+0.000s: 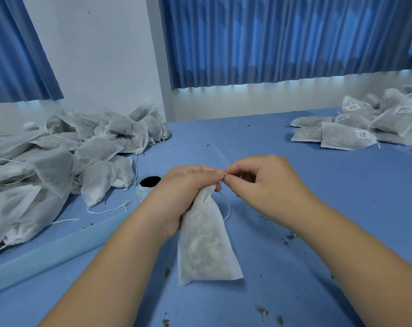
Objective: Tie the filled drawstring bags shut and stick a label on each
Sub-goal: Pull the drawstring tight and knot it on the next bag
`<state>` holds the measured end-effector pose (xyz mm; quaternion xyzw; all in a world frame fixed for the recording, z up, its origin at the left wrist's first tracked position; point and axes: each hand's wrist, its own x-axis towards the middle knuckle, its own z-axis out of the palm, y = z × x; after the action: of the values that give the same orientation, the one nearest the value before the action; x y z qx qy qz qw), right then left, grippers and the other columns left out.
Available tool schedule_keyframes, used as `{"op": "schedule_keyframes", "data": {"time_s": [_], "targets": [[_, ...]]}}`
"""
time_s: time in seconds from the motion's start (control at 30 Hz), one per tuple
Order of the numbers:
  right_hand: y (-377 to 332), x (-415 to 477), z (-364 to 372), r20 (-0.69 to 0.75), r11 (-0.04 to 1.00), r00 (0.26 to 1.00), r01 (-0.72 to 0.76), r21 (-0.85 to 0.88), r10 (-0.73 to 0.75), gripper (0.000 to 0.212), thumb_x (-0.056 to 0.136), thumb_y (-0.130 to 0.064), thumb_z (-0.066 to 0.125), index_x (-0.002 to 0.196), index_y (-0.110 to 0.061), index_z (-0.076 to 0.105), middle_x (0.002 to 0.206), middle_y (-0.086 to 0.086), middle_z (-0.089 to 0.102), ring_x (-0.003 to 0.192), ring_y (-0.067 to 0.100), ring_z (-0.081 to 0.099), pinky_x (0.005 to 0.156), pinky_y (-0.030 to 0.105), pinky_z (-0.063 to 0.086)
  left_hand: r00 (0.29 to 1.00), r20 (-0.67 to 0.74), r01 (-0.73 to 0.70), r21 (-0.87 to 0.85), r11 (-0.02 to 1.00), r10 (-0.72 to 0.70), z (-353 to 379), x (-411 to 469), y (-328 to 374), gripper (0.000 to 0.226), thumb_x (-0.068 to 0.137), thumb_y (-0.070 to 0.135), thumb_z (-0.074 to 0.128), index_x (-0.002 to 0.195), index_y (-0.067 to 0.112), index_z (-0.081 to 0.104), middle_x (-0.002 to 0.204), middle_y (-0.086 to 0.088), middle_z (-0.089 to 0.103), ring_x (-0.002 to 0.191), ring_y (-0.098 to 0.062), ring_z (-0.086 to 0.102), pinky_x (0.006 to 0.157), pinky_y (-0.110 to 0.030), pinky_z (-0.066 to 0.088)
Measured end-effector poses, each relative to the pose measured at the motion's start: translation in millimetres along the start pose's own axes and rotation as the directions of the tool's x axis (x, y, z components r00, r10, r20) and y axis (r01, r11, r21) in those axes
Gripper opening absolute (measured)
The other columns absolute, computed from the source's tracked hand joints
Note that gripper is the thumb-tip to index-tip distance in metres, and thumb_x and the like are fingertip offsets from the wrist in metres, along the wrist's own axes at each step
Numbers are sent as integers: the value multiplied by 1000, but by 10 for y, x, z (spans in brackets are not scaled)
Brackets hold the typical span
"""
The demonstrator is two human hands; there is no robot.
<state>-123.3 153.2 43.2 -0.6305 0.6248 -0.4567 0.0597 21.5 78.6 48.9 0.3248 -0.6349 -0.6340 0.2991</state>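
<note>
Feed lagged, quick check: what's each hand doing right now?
Left hand: closed round the neck of the bag.
Right hand: pinching the string.

Bare forearms (110,263), left hand (186,192), right hand (264,182)

Plain blue surface (318,208), flecked with green crumbs (262,312). The bag (207,244) is sheer white over grey-green filling, its drawstring (228,210) white. Labels (363,134) are white with black print. The label roll (139,192) is pale turquoise. Curtains (271,38) are blue.
</note>
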Motion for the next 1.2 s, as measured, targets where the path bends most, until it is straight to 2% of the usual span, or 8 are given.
{"op": "schedule_keyframes", "data": {"time_s": [0.17, 0.33, 0.53, 0.7, 0.8, 0.87, 1.07, 1.2], "targets": [[14, 19, -32, -4, 997, 997, -76, -19, 76, 23, 85, -20, 68, 63, -24, 65, 54, -18, 57, 50, 2, 49, 49, 12, 38, 1000, -18, -19, 77, 997, 20, 17, -8, 4, 23, 85, 20, 71, 63, 20, 70, 63, 5, 63, 44, -5, 49, 42, -13, 37], [-9, 70, -176, -61, 936, 970, -209, 284, 235, 19, 81, -8, 62, 62, -11, 60, 51, -3, 55, 45, 5, 48, 46, 19, 37, 998, -62, -2, 73, 997, 7, -26, -10, 25, 21, 85, 22, 72, 64, 21, 70, 64, 5, 64, 46, -7, 49, 43, -15, 39], [-52, 54, -146, 78, 695, 969, -223, 684, 235, 15, 75, -5, 66, 62, -12, 60, 56, 0, 49, 51, 14, 44, 47, 24, 35, 1000, -16, 22, 100, 995, -21, 12, -22, 12, 33, 86, 22, 70, 54, 21, 64, 53, 7, 57, 42, -7, 45, 41, -13, 35], [-97, 25, -91, 190, 430, 962, -258, 865, 195, 12, 70, -4, 67, 63, -13, 63, 56, -3, 47, 46, 11, 33, 43, 21, 28, 1000, 9, -12, 74, 997, 11, 38, -33, 35, 37, 87, 23, 68, 50, 22, 63, 50, 9, 53, 43, -7, 44, 44, -18, 36], [-101, 35, -134, 406, 285, 889, -454, 844, 212, 10, 67, -11, 61, 63, -12, 52, 58, -2, 26, 43, 10, 25, 40, 21, 23, 979, -163, -96, 170, 981, 124, 27, 3, 27, 33, 86, 24, 70, 54, 23, 63, 55, 8, 56, 49, -9, 46, 49, -20, 38], [-106, 39, -155, 522, 273, 819, -572, 773, 238, 7, 64, -15, 54, 62, -13, 48, 60, -3, 20, 44, 11, 21, 40, 21, 22, 944, -254, -140, 274, 952, 212, 7, 28, 12, 28, 86, 26, 70, 59, 22, 64, 59, 7, 57, 54, -9, 47, 50, -16, 39], [-112, 40, -115, 378, 250, 885, -445, 860, 272, 9, 69, -15, 65, 63, -13, 58, 60, -3, 20, 43, 9, 23, 40, 20, 22, 971, -191, -80, 318, 945, 146, 16, 30, -24, 33, 85, 31, 70, 53, 25, 63, 57, 11, 57, 47, -3, 46, 46, -13, 37], [-120, 40, -136, 483, 216, 846, -526, 822, 225, 8, 68, -19, 60, 65, -13, 55, 61, -4, 17, 44, 10, 22, 40, 21, 22, 904, -316, -171, 348, 922, 288, 25, 69, -37, 30, 86, 26, 68, 58, 23, 61, 49, 14, 52, 42, -2, 42, 42, -13, 34]]}}
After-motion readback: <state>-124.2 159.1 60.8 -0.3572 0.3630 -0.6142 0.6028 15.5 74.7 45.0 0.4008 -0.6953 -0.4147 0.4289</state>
